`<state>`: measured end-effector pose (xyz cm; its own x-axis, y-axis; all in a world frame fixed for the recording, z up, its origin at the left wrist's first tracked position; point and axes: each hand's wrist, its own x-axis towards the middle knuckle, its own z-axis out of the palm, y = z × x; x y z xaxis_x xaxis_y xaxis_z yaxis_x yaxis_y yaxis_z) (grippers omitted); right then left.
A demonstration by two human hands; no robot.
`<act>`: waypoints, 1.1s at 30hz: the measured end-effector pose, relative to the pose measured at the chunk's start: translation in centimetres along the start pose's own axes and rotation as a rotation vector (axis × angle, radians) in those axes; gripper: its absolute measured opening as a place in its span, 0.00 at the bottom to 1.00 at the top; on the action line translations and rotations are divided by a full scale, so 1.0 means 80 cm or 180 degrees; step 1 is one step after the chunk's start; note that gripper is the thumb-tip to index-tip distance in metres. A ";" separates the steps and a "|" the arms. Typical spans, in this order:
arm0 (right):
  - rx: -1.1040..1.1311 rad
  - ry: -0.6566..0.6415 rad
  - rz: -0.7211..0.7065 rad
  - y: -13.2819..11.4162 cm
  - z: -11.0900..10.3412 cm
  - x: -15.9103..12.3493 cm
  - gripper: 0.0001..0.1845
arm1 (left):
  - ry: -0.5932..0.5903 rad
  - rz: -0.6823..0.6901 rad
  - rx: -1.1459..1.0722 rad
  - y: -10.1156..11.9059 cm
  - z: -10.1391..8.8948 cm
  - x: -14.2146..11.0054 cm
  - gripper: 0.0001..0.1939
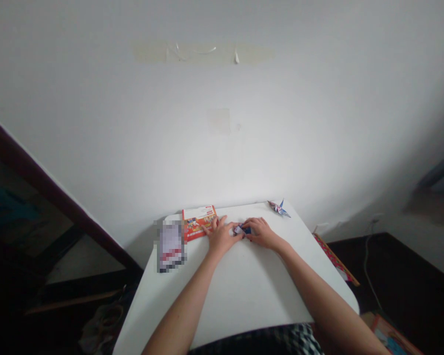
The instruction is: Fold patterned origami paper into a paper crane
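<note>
- Two bare hands meet over a small piece of patterned paper (240, 230) near the far side of a white desk (240, 296), the surface probably serving as a firm backing.
- The left hand (221, 237) grips the paper's left end with thumb and forefinger, its other fingers spread toward a red packet (199, 228), seemingly to keep them out of the way.
- The right hand (262, 233) grips the opposite end, fingers curled over the top and thumb at the near edge; held from both sides, the paper is likely less apt to slip or twist. Its individual folds are too small to tell.
- The packet lies flat just beside the left hand, within easy reach; a blurred flat object (171, 245) sits at its left, near the desk's edge, leaving the forearms room.
- A folded paper crane (280, 208) rests apart at the far right corner, a spot that appears to protect its points from a passing sleeve or arm.
- Beyond, a pale wall (222, 162) backs the desk, a likely stop for anything sliding that way.
</note>
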<state>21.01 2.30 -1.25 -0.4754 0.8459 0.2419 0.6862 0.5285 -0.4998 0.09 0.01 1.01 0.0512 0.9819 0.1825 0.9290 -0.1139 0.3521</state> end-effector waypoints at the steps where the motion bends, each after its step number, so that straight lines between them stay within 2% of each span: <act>1: -0.0020 0.0010 0.0019 -0.002 0.000 -0.001 0.19 | -0.0007 0.0004 -0.0003 -0.001 0.000 0.001 0.19; 16: -0.0138 -0.0017 0.0022 -0.003 0.002 0.003 0.22 | -0.0278 0.0036 -0.0091 -0.005 0.000 0.009 0.18; 33: -0.0092 -0.0099 0.0038 -0.003 -0.003 0.003 0.23 | -0.0460 0.0102 -0.0091 -0.015 -0.012 0.019 0.15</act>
<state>20.89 2.38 -0.92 -0.4836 0.8497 0.2100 0.7072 0.5207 -0.4782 -1.29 1.49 1.75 0.1348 0.9890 0.0608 0.9153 -0.1478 0.3746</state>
